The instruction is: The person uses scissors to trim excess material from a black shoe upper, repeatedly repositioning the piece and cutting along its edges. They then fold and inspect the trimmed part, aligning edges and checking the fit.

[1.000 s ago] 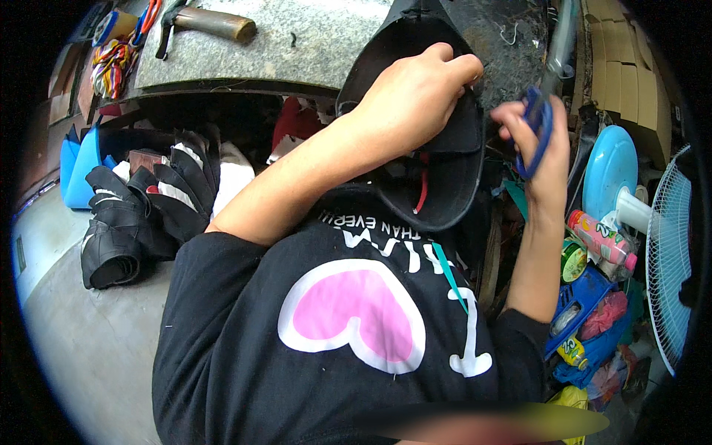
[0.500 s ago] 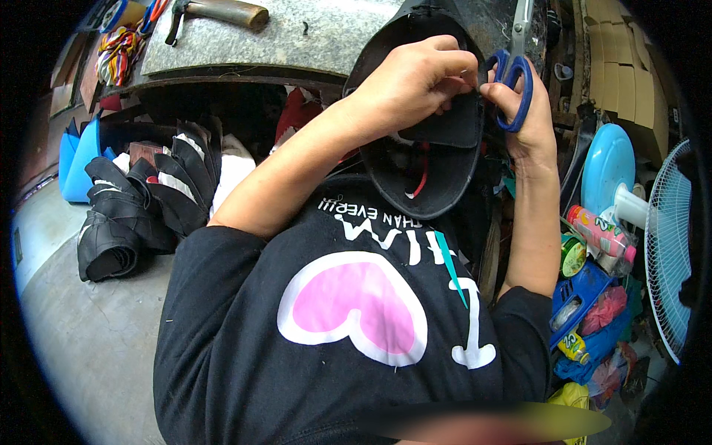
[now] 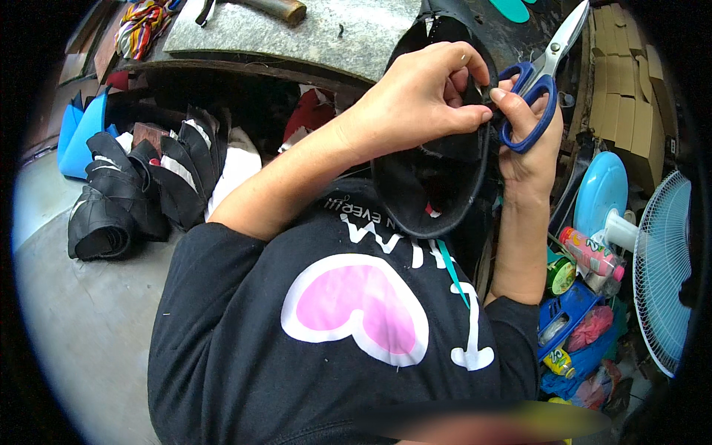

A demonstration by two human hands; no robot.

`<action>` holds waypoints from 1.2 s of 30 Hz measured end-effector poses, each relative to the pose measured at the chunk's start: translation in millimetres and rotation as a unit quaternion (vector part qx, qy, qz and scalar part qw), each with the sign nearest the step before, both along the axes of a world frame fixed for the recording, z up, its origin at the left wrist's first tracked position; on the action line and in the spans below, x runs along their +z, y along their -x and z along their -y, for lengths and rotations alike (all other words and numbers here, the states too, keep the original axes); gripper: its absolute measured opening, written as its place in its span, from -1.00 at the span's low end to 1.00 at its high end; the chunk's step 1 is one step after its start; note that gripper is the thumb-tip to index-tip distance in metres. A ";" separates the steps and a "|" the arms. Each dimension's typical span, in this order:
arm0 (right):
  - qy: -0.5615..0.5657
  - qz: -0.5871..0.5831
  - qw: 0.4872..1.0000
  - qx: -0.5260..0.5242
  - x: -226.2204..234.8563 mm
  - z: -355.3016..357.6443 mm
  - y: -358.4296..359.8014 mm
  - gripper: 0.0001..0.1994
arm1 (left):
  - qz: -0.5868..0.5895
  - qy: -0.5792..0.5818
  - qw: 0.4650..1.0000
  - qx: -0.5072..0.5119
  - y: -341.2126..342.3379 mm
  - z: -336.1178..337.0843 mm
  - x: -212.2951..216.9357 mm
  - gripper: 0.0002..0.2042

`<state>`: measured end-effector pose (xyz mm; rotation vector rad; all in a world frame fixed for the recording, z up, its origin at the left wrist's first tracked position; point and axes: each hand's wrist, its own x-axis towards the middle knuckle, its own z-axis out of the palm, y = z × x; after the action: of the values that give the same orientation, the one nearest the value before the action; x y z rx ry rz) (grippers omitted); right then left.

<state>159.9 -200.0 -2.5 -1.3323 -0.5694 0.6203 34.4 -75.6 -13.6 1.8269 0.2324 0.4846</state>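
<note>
A black shoe upper [image 3: 434,193] hangs in front of my chest, its opening toward me. My left hand [image 3: 437,96] reaches over it with bent fingers; thumb and fingertips are at its right edge, and some fingers are hidden inside. Scissors [image 3: 545,93] with blue handles rest in my right hand [image 3: 530,137], blades pointing up and away to the right. The thumb tip of that hand presses against the same edge, close to my left fingers. What the fingertips pinch there is too small to make out.
A stone slab [image 3: 297,41] with a hammer [image 3: 278,7] lies on the bench ahead. Rolled black pieces [image 3: 111,200] and a blue container [image 3: 81,137] are at the left. To the right stand a fan [image 3: 660,274], cardboard [image 3: 623,96] and a blue basket [image 3: 567,319] with bottles.
Both hands and the shoe upper have shifted slightly right and nearer in the picture. The scissors now tilt further right, showing more blade. My left thumb has spread away from the index finger.
</note>
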 end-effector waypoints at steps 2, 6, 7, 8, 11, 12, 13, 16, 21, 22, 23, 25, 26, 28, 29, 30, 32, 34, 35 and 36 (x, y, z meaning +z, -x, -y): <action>-0.002 -0.016 1.000 -0.004 -1.6 -1.9 -0.4 -0.78 | -0.008 0.027 1.000 -0.013 0.6 -2.2 -0.3 -0.69; -0.010 -0.049 0.999 -0.017 -7.9 -2.9 -3.0 -0.79 | -0.004 0.045 0.999 -0.028 -2.4 -3.2 -1.9 -0.68; -0.013 -0.041 0.999 -0.005 -9.2 -2.4 -2.7 -0.79 | -0.006 0.043 0.999 -0.029 -2.9 -2.1 -1.7 -0.68; -0.009 -0.036 0.999 -0.005 -10.2 -2.1 -2.0 -0.80 | -0.012 0.014 1.000 -0.015 -3.6 -0.3 -1.2 -0.67; 0.013 -0.005 1.000 0.010 -9.2 1.5 -1.8 -0.76 | -0.030 -0.044 0.998 0.020 -5.6 6.9 0.6 -0.65; 0.013 0.007 1.000 0.027 -8.1 2.8 -2.5 -0.74 | -0.034 -0.043 0.998 0.027 -6.4 8.5 0.8 -0.65; 0.052 0.027 0.998 0.028 -6.3 5.8 -3.5 -0.71 | -0.030 -0.048 0.998 0.033 -7.7 9.8 0.8 -0.65; 0.133 0.058 0.987 0.064 -1.1 16.8 -8.4 -0.58 | -0.016 -0.039 0.999 0.034 -10.8 9.0 -1.2 -0.66; 0.152 0.082 0.983 0.067 -2.6 30.3 -6.4 -0.59 | -0.020 -0.011 0.999 0.041 -12.0 9.0 -6.6 -0.66; 0.140 0.065 0.986 0.059 -2.5 31.0 -5.6 -0.59 | -0.036 -0.013 0.998 0.039 -10.7 9.0 -7.0 -0.67; 0.124 0.048 0.990 0.054 -2.4 31.1 -4.7 -0.60 | -0.052 -0.014 0.998 0.039 -9.5 8.9 -7.2 -0.69; 0.108 0.064 0.991 0.056 -1.4 30.0 -2.7 -0.61 | -0.069 -0.025 0.997 0.011 -8.0 6.9 -6.5 -0.73; 0.096 0.073 0.991 0.058 -0.9 29.0 -1.2 -0.61 | -0.088 -0.034 0.996 -0.004 -7.2 5.6 -5.7 -0.74; 0.080 0.082 0.991 0.062 -1.6 25.7 2.4 -0.61 | -0.098 -0.042 0.994 -0.014 -6.9 3.3 -3.9 -0.77; 0.077 0.087 0.991 0.063 -2.4 24.3 4.1 -0.60 | -0.107 -0.048 0.993 -0.019 -7.2 2.5 -3.1 -0.78; 0.082 0.092 0.990 0.068 -2.5 24.5 5.6 -0.59 | -0.114 -0.054 0.992 -0.025 -7.7 2.3 -2.6 -0.79; 0.072 0.106 0.990 0.060 -5.8 22.9 8.6 -0.59 | -0.129 -0.067 0.989 -0.037 -8.9 3.2 -2.6 -0.80; 0.051 0.116 0.990 0.056 -10.2 20.9 9.5 -0.59 | -0.059 -0.156 0.986 0.020 -10.4 7.2 -4.3 -0.82; 0.055 0.119 0.990 0.052 -12.0 20.2 8.5 -0.60 | -0.033 -0.202 0.978 0.041 -11.0 9.7 -5.7 -0.82; 0.054 0.121 0.990 0.051 -13.7 19.5 7.2 -0.60 | -0.007 -0.184 0.981 0.063 -11.4 10.7 -7.1 -0.82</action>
<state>152.7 -219.5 -16.2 -1.4982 -0.8151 0.5824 45.8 -86.3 -20.6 2.1860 0.2827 0.6367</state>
